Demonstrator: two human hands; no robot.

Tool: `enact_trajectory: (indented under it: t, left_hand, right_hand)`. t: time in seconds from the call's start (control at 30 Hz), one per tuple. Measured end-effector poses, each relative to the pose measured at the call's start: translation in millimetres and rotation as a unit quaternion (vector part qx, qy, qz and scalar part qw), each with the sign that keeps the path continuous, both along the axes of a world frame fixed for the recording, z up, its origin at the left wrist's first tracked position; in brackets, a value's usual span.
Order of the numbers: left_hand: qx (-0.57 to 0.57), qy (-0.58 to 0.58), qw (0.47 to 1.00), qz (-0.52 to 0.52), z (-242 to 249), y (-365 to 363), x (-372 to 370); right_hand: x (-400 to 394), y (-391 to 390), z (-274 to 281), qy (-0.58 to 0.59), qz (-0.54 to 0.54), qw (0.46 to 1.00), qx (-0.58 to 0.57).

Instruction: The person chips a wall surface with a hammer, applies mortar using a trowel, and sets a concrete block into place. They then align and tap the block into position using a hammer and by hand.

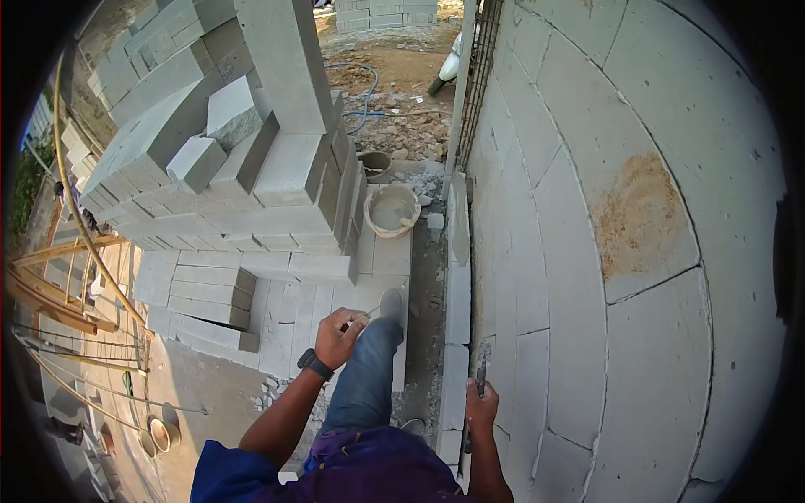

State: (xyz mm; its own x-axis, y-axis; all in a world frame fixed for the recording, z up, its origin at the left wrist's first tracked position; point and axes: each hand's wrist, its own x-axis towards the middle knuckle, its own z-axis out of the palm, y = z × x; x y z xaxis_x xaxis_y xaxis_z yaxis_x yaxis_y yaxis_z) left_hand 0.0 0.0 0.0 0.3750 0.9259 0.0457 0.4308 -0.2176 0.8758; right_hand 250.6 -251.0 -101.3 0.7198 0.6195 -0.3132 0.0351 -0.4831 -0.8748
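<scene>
My left hand (340, 333), with a dark watch on the wrist, is closed in a pinch above my bent knee. A small pale thin bit shows at its fingertips, too small to name. My right hand (481, 407) is wrapped round a dark-handled tool (481, 373), held upright close to the block wall (579, 352). The tool's greyish upper end overlaps the wall; I cannot tell its kind. Below that hand runs a row of narrow pale blocks (458, 314) along the wall's foot. One shoe (391, 303) rests on the block platform.
Stacked grey blocks (277, 220) rise at the left, beside a concrete post (289, 67). A round mortar bucket (392, 210) stands ahead, with a darker bucket (375, 164) behind. A rubble-strewn gap (428, 310) separates platform and wall. Bent poles (92, 243) cross the far left.
</scene>
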Motion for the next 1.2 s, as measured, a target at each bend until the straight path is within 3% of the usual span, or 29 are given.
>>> enact_trajectory:
  t: [0.07, 0.1, 0.13, 0.17, 0.23, 0.37, 0.47, 0.57, 0.7, 0.8, 0.9, 0.93, 1.03, 1.2]
  left_hand:
    - [0.065, -0.023, 0.998, -0.008, 11, 37, -7]
    - [-0.067, -0.029, 0.997, -0.005, -57, 75, 51]
    - [-0.063, -0.079, 0.995, -0.003, -60, 139, 74]
    - [-0.058, -0.128, 0.990, -0.003, -53, 208, 98]
    - [-0.169, -0.193, 0.965, 0.049, -15, 326, 149]
    - [-0.124, -0.292, 0.947, 0.044, 74, 476, 239]
    - [-0.088, -0.300, 0.950, -0.006, 124, 553, 281]
    - [-0.014, -0.242, 0.965, -0.101, 145, 623, 310]
    - [0.082, -0.141, 0.968, -0.191, 144, 700, 346]
    - [0.089, -0.099, 0.963, -0.236, 90, 754, 370]
    - [0.058, -0.100, 0.974, -0.197, -4, 812, 372]
    - [0.088, -0.084, 0.983, -0.134, -40, 828, 378]
    - [0.029, -0.076, 0.989, -0.121, -168, 902, 386]
    - [-0.037, -0.072, 0.979, -0.187, -403, 939, 451]
  right_hand:
    - [-13, 16, -6, 0.000, -0.009, 1.000, 0.011]
    - [42, 11, -21, 0.011, -0.008, 0.994, -0.107]
    - [55, 49, -45, 0.011, -0.005, 0.994, -0.110]
    - [68, 95, -65, 0.011, -0.004, 0.994, -0.111]
    - [95, 177, -80, 0.036, -0.011, 0.993, -0.115]
    - [141, 276, -91, 0.153, -0.074, 0.974, -0.152]
    - [168, 359, -43, 0.218, -0.113, 0.956, -0.159]
    - [197, 407, -61, 0.105, -0.075, 0.982, -0.137]
    - [243, 469, -93, 0.107, -0.056, 0.983, -0.141]
    - [275, 521, -159, 0.028, -0.035, 0.990, -0.133]
    - [304, 558, -244, -0.010, -0.013, 0.990, -0.137]
    - [318, 576, -269, -0.018, -0.006, 0.991, -0.133]
    - [336, 610, -326, -0.030, -0.018, 0.991, -0.127]
    - [371, 661, -433, -0.094, -0.014, 0.992, -0.080]
